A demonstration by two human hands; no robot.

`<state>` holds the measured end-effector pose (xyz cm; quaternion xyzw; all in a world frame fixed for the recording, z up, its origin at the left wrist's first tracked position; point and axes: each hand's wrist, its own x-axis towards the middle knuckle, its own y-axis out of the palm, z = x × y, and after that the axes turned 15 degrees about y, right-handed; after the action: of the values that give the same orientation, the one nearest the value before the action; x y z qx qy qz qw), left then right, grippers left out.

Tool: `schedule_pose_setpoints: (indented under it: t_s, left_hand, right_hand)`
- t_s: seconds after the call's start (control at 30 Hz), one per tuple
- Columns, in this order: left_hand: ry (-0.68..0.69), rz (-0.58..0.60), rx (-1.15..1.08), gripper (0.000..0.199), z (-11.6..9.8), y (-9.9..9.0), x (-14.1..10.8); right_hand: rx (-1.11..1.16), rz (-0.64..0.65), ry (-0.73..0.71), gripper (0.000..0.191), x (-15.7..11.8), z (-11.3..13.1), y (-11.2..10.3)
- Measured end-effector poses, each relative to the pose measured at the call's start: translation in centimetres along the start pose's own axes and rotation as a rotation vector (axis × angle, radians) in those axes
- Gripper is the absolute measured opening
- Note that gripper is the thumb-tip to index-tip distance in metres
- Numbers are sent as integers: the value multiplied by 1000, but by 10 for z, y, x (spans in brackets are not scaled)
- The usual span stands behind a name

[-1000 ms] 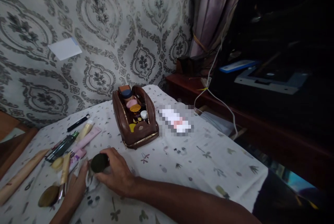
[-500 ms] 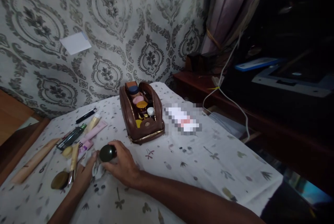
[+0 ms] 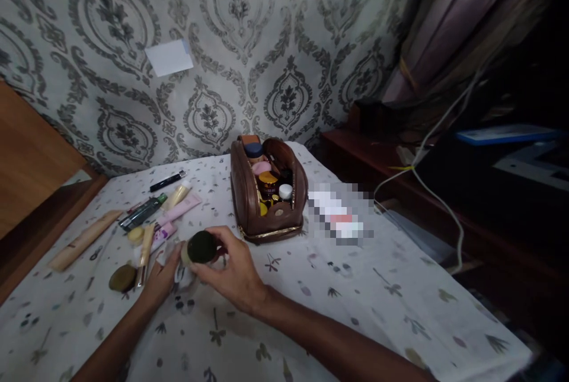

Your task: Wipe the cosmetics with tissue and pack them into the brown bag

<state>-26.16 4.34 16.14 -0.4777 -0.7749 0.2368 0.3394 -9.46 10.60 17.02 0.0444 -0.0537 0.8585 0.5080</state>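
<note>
My right hand (image 3: pixel 235 269) is closed around a small jar with a dark green lid (image 3: pixel 203 247), tilted so the lid faces me. Close against the jar's left side, my left hand (image 3: pixel 163 269) grips a crumpled white cloth or wipe (image 3: pixel 183 275); its fingertips are partly hidden. Beyond my hands stands an unzipped brown toiletry bag (image 3: pixel 237 198) holding several jars and bottles, among them one with a white cap (image 3: pixel 285 193). Left of my hands lie a round olive-brown jar (image 3: pixel 123 278), a pink tube (image 3: pixel 182 209) and a dark green bottle (image 3: pixel 143 214).
On the patterned white cloth also lie a black pen-like item (image 3: pixel 167 181), a long beige tube (image 3: pixel 86 239) and a small yellow jar (image 3: pixel 136 235). A blurred-out item (image 3: pixel 340 216) is right of the bag. White cables (image 3: pixel 438 201) hang by the dark red shelf (image 3: pixel 355 162).
The view has turned left, shifting everything rightward in the picture. The jar in my right hand has turned slightly, showing more of its pale side. Both hands keep their hold.
</note>
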Motion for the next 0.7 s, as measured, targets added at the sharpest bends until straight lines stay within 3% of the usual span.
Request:
schedule_pose_setpoints:
  t_s: [0.1,0.17,0.3,0.43,0.5,0.57,0.7]
  left_hand:
    - [-61,22,-123,59,-7,1,4]
    - [1,82,-147,56,-17,-1,9]
    - [340,149,-149,44,-49,-9,31]
    - [655,217,-81,28,-80,-10,63]
    - [799,289,29,49,-94,-6,79]
    - [855,385,204,70,-108,1,92]
    - [829,492,473,67,-127,12,102]
  right_hand:
    - [-35,-34,-99,39,-2,23,-29]
    - [-52,-78,-134,38,-1,36,-55]
    - [-189,-192,-164,41,9,52,-108]
    - [-350,-305,-178,39,26,58,-143]
    - [-371,-305,-144,38,34,59,-153]
    - [-336,-292,-115,39,40,60,-160]
    - [-207,-300,-85,40,51,62,-174]
